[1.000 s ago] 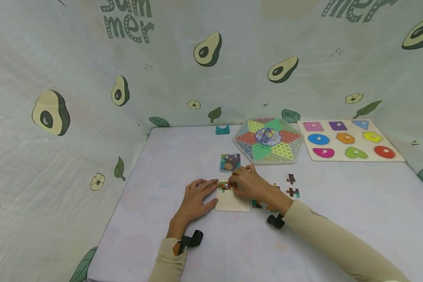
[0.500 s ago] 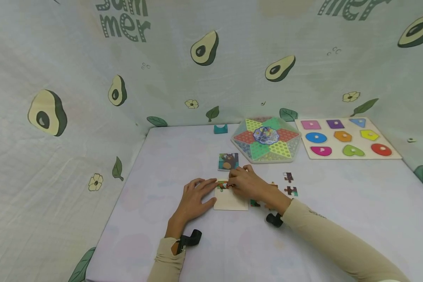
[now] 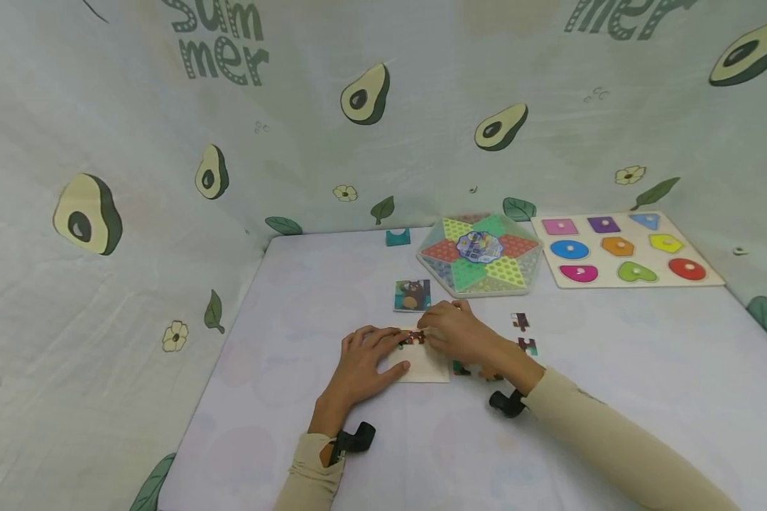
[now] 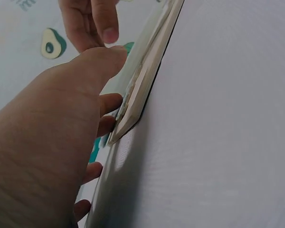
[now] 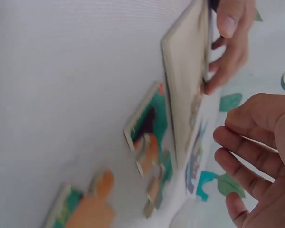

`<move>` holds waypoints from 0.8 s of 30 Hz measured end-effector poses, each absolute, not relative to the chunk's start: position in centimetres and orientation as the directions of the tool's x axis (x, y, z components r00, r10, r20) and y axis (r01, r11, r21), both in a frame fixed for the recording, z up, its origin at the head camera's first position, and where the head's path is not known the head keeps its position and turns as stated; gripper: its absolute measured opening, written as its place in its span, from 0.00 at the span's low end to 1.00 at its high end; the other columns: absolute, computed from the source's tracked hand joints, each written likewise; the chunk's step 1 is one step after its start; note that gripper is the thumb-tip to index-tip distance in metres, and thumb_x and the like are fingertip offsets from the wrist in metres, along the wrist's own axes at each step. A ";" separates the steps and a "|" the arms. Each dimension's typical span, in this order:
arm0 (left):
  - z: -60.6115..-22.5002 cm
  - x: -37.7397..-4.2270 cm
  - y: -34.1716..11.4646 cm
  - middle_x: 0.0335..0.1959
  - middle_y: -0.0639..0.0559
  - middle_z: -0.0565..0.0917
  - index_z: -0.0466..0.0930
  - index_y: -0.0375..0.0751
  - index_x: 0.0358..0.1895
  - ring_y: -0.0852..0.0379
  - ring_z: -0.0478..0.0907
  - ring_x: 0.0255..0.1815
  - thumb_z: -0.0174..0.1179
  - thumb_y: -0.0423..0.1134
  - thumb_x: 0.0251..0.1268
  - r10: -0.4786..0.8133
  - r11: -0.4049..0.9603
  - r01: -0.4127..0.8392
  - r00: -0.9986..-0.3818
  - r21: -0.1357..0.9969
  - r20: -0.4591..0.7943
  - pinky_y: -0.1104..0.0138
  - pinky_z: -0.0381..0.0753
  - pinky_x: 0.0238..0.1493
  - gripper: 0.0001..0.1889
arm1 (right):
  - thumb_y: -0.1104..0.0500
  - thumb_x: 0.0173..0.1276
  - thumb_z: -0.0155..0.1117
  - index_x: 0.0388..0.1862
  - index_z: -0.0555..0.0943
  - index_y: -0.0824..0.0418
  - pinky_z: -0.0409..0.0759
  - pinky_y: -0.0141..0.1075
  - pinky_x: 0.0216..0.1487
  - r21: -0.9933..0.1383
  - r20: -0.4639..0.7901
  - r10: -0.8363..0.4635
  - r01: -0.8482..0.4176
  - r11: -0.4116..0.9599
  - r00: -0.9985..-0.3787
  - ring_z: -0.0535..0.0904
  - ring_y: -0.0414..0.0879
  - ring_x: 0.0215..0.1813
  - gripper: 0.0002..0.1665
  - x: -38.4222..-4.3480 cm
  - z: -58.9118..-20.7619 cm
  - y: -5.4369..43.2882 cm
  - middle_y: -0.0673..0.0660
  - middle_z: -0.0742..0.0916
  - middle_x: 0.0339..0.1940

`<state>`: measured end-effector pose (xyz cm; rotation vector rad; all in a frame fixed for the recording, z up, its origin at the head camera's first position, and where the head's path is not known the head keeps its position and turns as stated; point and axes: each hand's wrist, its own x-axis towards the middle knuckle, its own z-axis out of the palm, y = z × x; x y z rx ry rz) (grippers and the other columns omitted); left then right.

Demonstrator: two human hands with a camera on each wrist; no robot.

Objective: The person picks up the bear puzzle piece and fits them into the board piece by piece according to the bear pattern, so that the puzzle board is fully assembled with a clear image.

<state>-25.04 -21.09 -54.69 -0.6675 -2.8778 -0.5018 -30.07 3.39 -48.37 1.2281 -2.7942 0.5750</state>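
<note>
Hands at work over a small jigsaw, seen from the head and from both wrists. The pale square board [image 3: 430, 369] lies flat on the white table [image 3: 262, 426], just below the centre of the frame, with a few brown and orange pieces [image 3: 415, 338] along its upper edge; whether these are fully seated cannot be told. The left hand [image 3: 361, 365] reaches in from the lower left, its fingers spread apart, fingertips touching the pieces at the board's upper left. The right hand [image 3: 460, 333] comes from the lower right over the board's upper right corner; in the right wrist view its fingers are loosely bent and apart, with no piece visible between them. To the right of the board lie loose pieces: a dark green one [image 3: 461, 367] just beside it, an orange one [image 3: 491, 372] partly under the right wrist, two brown ones [image 3: 523, 333] farther right. A bear picture [image 3: 412, 295] lies just above.

Likely faults — sideways pressure from the right fingertips could slide the row out of line, should the left hand lift; a tab pressed down while misaligned could ride up on its neighbour; the right wrist, dropping low, could scatter the loose pieces beneath it
</note>
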 end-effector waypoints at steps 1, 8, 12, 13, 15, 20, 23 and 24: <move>-54.8 -25.0 -20.9 0.71 0.63 0.70 0.70 0.64 0.73 0.50 0.61 0.70 0.44 0.71 0.71 0.404 0.847 0.453 -0.889 0.279 0.217 0.46 0.58 0.62 0.32 | 0.60 0.69 0.68 0.50 0.86 0.57 0.65 0.57 0.57 -0.333 0.192 -0.694 -0.711 0.619 -0.694 0.77 0.53 0.59 0.12 -30.0 -48.1 4.0 0.53 0.86 0.52; -54.9 -24.8 -20.6 0.72 0.63 0.68 0.69 0.68 0.73 0.49 0.59 0.71 0.38 0.72 0.72 0.390 0.861 0.433 -0.899 0.266 0.198 0.46 0.57 0.64 0.32 | 0.62 0.67 0.69 0.49 0.86 0.58 0.66 0.56 0.54 -0.337 0.283 -0.633 -0.692 0.638 -0.721 0.78 0.54 0.58 0.12 -29.4 -46.7 8.2 0.53 0.86 0.51; -54.8 -24.5 -20.9 0.73 0.62 0.68 0.69 0.67 0.73 0.49 0.59 0.72 0.39 0.72 0.72 0.383 0.862 0.425 -0.903 0.277 0.193 0.45 0.56 0.65 0.32 | 0.63 0.67 0.69 0.48 0.86 0.58 0.66 0.55 0.53 -0.335 0.296 -0.601 -0.670 0.663 -0.742 0.78 0.53 0.57 0.11 -29.5 -46.5 10.1 0.53 0.86 0.50; -54.8 -24.5 -20.9 0.72 0.62 0.68 0.69 0.67 0.73 0.48 0.59 0.72 0.40 0.71 0.72 0.383 0.860 0.426 -0.903 0.280 0.196 0.44 0.56 0.65 0.32 | 0.63 0.67 0.69 0.48 0.86 0.58 0.65 0.55 0.54 -0.341 0.293 -0.594 -0.662 0.668 -0.750 0.78 0.53 0.58 0.11 -29.6 -46.5 10.6 0.53 0.86 0.50; -54.8 -24.4 -21.0 0.72 0.61 0.68 0.70 0.66 0.73 0.48 0.59 0.72 0.42 0.71 0.72 0.384 0.856 0.430 -0.901 0.286 0.202 0.44 0.56 0.65 0.31 | 0.62 0.67 0.69 0.48 0.86 0.59 0.65 0.55 0.55 -0.354 0.281 -0.581 -0.645 0.677 -0.764 0.78 0.54 0.58 0.11 -29.7 -46.6 11.4 0.53 0.86 0.50; -54.8 -24.3 -21.0 0.72 0.61 0.69 0.70 0.65 0.73 0.47 0.59 0.72 0.43 0.70 0.72 0.386 0.852 0.432 -0.900 0.295 0.204 0.45 0.55 0.66 0.31 | 0.62 0.67 0.69 0.49 0.86 0.60 0.64 0.57 0.57 -0.363 0.254 -0.557 -0.612 0.703 -0.791 0.77 0.55 0.60 0.12 -29.9 -46.9 13.2 0.54 0.86 0.50; -54.9 -24.3 -20.7 0.72 0.61 0.69 0.70 0.66 0.73 0.47 0.59 0.72 0.44 0.70 0.72 0.392 0.847 0.442 -0.894 0.295 0.216 0.44 0.56 0.66 0.31 | 0.63 0.67 0.69 0.49 0.86 0.61 0.64 0.57 0.56 -0.361 0.258 -0.542 -0.601 0.713 -0.800 0.77 0.56 0.60 0.12 -29.8 -47.1 14.4 0.55 0.86 0.50; -54.9 -24.3 -20.5 0.72 0.61 0.69 0.70 0.65 0.73 0.47 0.59 0.72 0.44 0.69 0.72 0.395 0.845 0.447 -0.892 0.293 0.222 0.44 0.56 0.65 0.31 | 0.63 0.66 0.69 0.49 0.86 0.61 0.64 0.57 0.56 -0.360 0.260 -0.538 -0.597 0.717 -0.802 0.77 0.56 0.60 0.12 -29.8 -47.2 14.9 0.55 0.86 0.50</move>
